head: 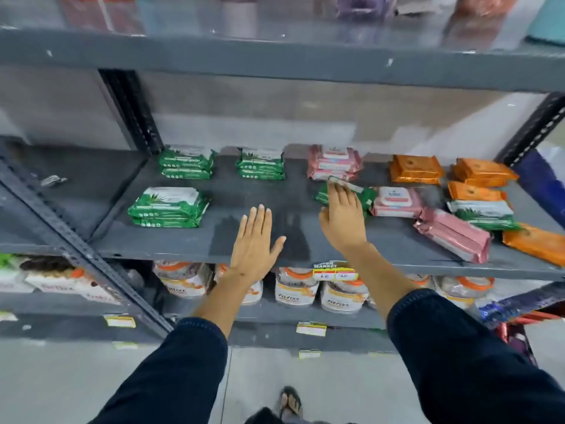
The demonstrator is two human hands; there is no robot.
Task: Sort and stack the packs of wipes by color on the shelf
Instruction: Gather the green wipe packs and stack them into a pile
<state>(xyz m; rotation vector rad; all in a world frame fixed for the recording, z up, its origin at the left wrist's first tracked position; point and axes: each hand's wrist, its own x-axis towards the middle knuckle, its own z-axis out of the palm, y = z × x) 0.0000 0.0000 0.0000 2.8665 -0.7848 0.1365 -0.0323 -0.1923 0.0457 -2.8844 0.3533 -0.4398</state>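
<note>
On the grey shelf (275,209), green wipes packs sit in three stacks: front left (168,206), back left (186,162) and back middle (261,163). A pink stack (333,163) stands behind my right hand (342,218), whose fingers close over a tilted green pack (365,195). My left hand (253,240) hovers flat and open over bare shelf. To the right lie pink packs (396,201) (454,234), orange packs (415,169) (483,172) (474,191) (538,243) and a green pack (483,214) in a mixed pile.
A slanted metal brace (76,240) crosses the shelf's left front. The shelf below holds white and orange jars (295,289) and price tags (334,274). An upper shelf edge (275,59) overhangs. A sandalled foot (290,402) stands on the floor.
</note>
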